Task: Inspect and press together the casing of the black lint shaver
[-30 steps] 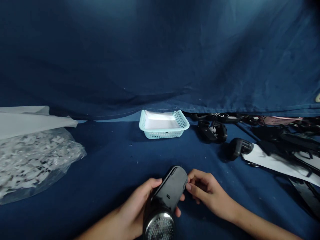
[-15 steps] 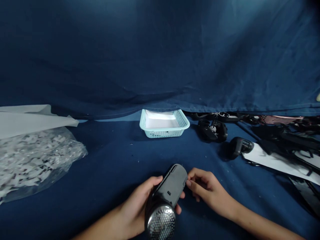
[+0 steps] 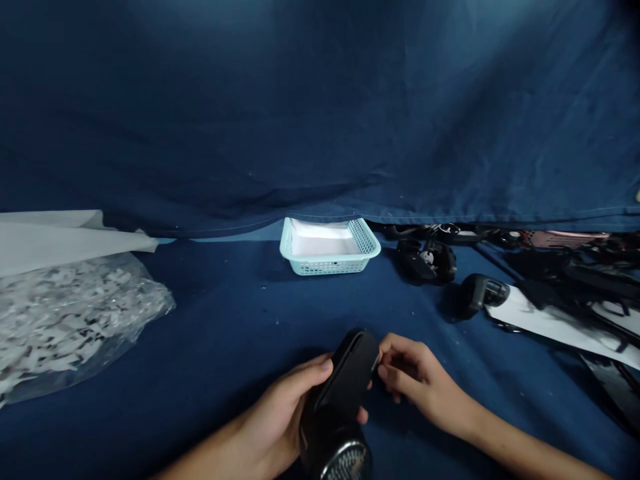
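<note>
Fingers of our left hand point(image 3: 280, 413) wrap the black device point(image 3: 343, 400), holding it firmly; our right hand point(image 3: 415, 380), fingers curled, touches its far end, just right of that grip.

We've got a black handheld device point(image 3: 343, 400) with a shiny mesh head, lying tilted, mesh end toward us, over the blue cloth near the front edge.

Device's mesh end point(image 3: 345, 463) cut off below

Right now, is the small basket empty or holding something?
Holding something: the mint basket has white sheet material lying flat inside.
</note>
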`<state>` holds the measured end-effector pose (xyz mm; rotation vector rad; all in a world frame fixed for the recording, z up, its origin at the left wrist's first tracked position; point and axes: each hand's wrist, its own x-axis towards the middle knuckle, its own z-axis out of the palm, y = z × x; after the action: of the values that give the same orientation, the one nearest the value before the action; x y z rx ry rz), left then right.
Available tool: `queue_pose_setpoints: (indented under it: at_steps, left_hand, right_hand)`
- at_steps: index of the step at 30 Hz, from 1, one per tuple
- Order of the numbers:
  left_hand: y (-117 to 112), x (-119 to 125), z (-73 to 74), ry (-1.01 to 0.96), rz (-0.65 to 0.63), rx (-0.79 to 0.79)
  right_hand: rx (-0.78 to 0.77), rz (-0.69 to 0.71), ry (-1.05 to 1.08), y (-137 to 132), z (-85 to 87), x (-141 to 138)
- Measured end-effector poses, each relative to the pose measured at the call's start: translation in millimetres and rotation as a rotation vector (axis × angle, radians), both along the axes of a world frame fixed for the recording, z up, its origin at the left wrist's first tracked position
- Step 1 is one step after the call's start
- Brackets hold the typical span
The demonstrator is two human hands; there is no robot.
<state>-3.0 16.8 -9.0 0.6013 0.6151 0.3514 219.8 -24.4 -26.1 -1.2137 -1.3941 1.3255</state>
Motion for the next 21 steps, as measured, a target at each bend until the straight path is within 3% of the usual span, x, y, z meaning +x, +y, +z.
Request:
queue_pose_setpoints:
  at_steps: [5, 12, 16, 21]
  left_hand:
    - [-10, 2, 4.0, 0.055, 0.116, 0.178]
    - [-11, 0, 3.6, 0.006, 0.030, 0.356]
    - [-11, 0, 5.1, -0.003, 0.021, 0.344]
    - [-9, 1, 7.4, -0.053, 0.030, 0.221]
  right_hand:
    - [-0.003, -0.024, 0.002, -3, 2.4, 1]
    - [0.049, -0.022, -0.069, -1, -3.9, 1]
    - [0.070, -0.023, -0.109, -1, -4.5, 1]
    - [0.051, -0.052, -0.071, -2, -3.4, 1]
